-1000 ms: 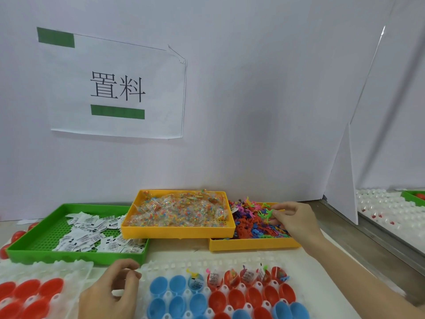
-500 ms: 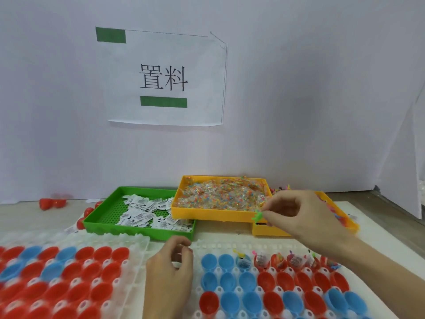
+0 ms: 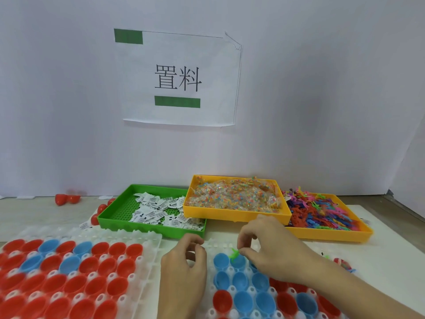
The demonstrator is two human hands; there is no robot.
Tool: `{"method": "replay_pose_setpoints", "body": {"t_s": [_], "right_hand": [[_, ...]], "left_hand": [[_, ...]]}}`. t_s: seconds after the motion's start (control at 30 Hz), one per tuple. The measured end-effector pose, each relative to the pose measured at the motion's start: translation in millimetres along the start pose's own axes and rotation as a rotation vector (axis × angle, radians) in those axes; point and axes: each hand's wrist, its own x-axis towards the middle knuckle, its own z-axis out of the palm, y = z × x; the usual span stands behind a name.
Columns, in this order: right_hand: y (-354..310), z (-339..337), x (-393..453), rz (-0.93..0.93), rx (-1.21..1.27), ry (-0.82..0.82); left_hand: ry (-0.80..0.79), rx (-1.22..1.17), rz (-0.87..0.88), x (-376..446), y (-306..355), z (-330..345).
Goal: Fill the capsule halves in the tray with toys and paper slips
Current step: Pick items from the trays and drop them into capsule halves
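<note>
- Over the near tray [image 3: 230, 246] of capsule halves, the right hand [image 3: 273, 252] is pinching a small green toy [image 3: 234, 253] between thumb and fingertips, holding it just above a blue half [image 3: 238, 261] in the back row.
- Beside it, the left hand [image 3: 184, 268] is resting at the tray's left edge with its fingers curled inward; whether it is holding anything, I cannot tell.
- Behind the hands, three supply bins are sitting in a row: a green bin [image 3: 110, 218] holding paper slips [image 3: 158, 209], a yellow bin [image 3: 230, 215] of small clear packets [image 3: 234, 195], and a second yellow bin [image 3: 331, 234] of mixed plastic toys [image 3: 319, 211].
- Judging by what is showing, the work is looking early: the blue and red halves nearest the hands are lying bare, and only a few cups at the far right [image 3: 342, 263], mostly hidden by the forearm, seem to be holding something.
- To the left, a second tray [image 3: 147, 249] of red and blue halves is looking wholly unfilled, so most of the filling is probably lying ahead.
</note>
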Motion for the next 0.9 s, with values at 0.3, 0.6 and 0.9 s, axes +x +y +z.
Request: {"method": "replay_pose_setpoints", "body": {"t_s": [0.3, 0.6, 0.9], "right_hand": [[-5, -7, 6, -0.015, -0.088, -0.04], [-6, -1, 7, -0.047, -0.152, -0.051], [8, -12, 17, -0.029, -0.117, 0.115]], "left_hand": [[-0.005, 0.008, -0.014, 1, -2, 0], [-0.006, 0.005, -0.027, 1, -2, 0], [-0.012, 0.011, -0.03, 2, -1, 0]]}}
